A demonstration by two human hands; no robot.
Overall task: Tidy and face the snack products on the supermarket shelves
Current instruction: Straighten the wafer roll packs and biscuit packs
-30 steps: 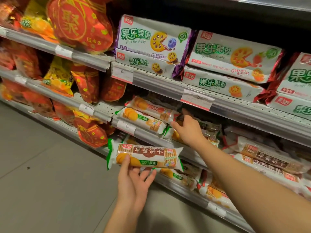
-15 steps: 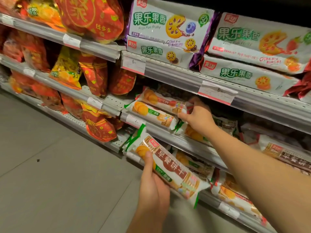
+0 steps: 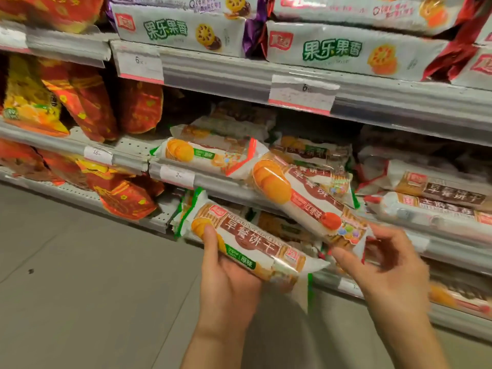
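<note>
The left hand [image 3: 229,278] cradles a long white plastic-wrapped biscuit packet with green end seals and a brown label [image 3: 250,246], thumb pressed across its front and fingers curled beneath. Just to the right of it, the right hand [image 3: 386,270] pinches the crimped near end of a second long white biscuit packet with red trim [image 3: 306,198], which slopes up and away from that hand towards the grey metal shelf [image 3: 221,182] above both hands.

To do this well, I'd say each packet should go back among its own colour: the green-trimmed one beside the green-sealed packet lying on the shelf edge [image 3: 202,154], up and left of the right hand, and the red one with its like. Lay them flat, label outward and the right way up, front edge flush with the price rail [image 3: 177,176]. Holding by a seal alone lets the packet sag, so supporting the body would spare the biscuits inside.

Both wrappers are glossy and slightly crinkled, printed with orange round biscuits at the far end. The picture is blurred around the right hand's fingers.
</note>
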